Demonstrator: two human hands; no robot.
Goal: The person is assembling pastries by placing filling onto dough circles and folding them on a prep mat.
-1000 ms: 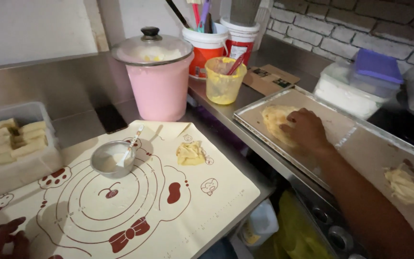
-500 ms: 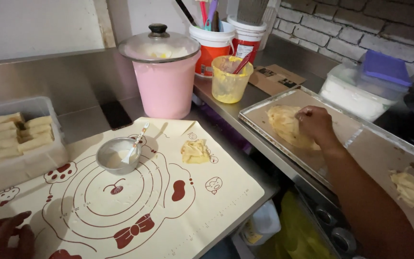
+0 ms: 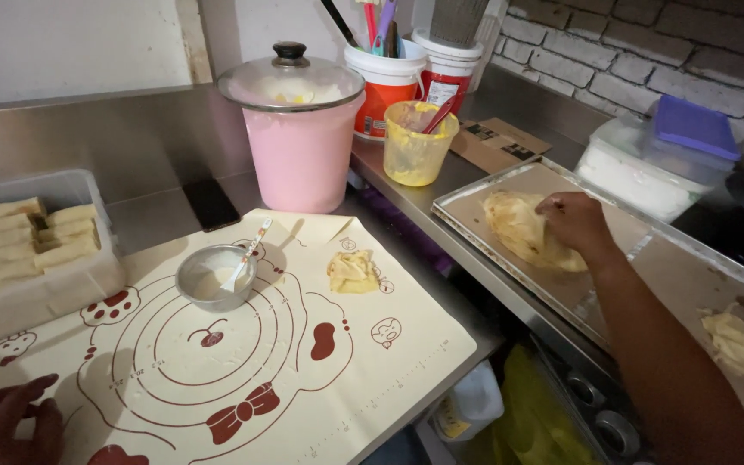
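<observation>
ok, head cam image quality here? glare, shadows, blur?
Head view: sharp at centre; glare on the glass lid; the right hand on the flat dough is dim; the left hand is cropped at the shadowed corner; straight edges bow slightly outward.

Two bare hands, no gloves, rings or watch visible. Right hand (image 3: 575, 220) with bare forearm running to the frame's lower right edge, no sleeve in view. Left hand (image 3: 6, 420) only partly in frame at lower left, fingers (image 3: 32, 389) bare, short nails.
</observation>
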